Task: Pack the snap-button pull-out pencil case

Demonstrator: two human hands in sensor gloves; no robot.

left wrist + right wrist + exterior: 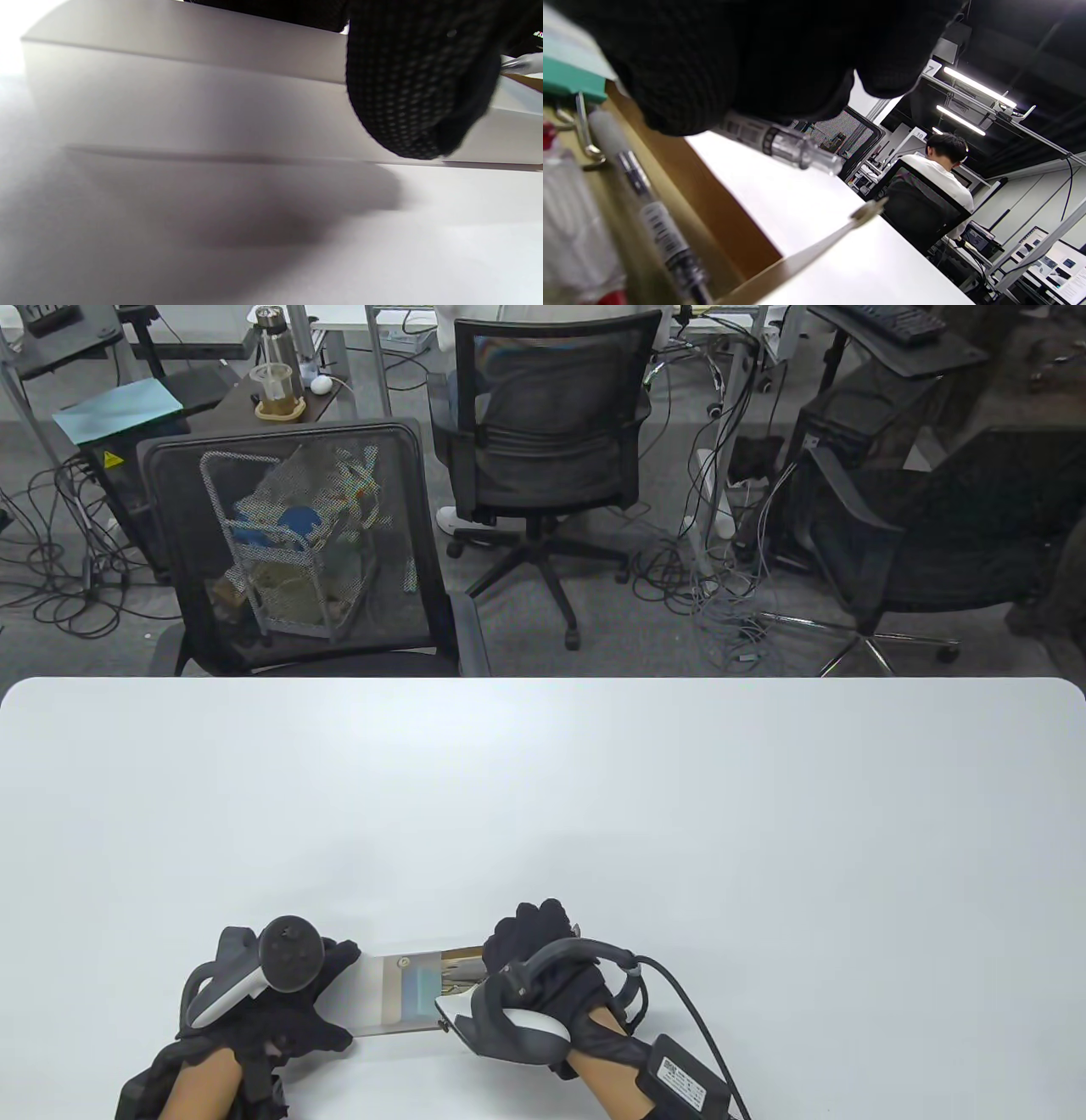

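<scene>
The pencil case (397,994) lies flat on the white table (594,814) near its front edge. It is a pale grey sleeve with a round snap button (404,960), and its brown inner tray (462,957) is pulled out to the right. My left hand (339,997) grips the sleeve's left end; one fingertip (407,84) lies against the sleeve's side (191,101). My right hand (509,963) is over the open tray and holds a pen with a clear cap (780,144) just above it. More pens (653,220) lie inside the tray (712,203).
A black mesh chair (297,551) stands behind the table's far edge. A cable and a black box (687,1073) trail from my right wrist. A person (944,169) sits in an office chair (543,415) beyond the table.
</scene>
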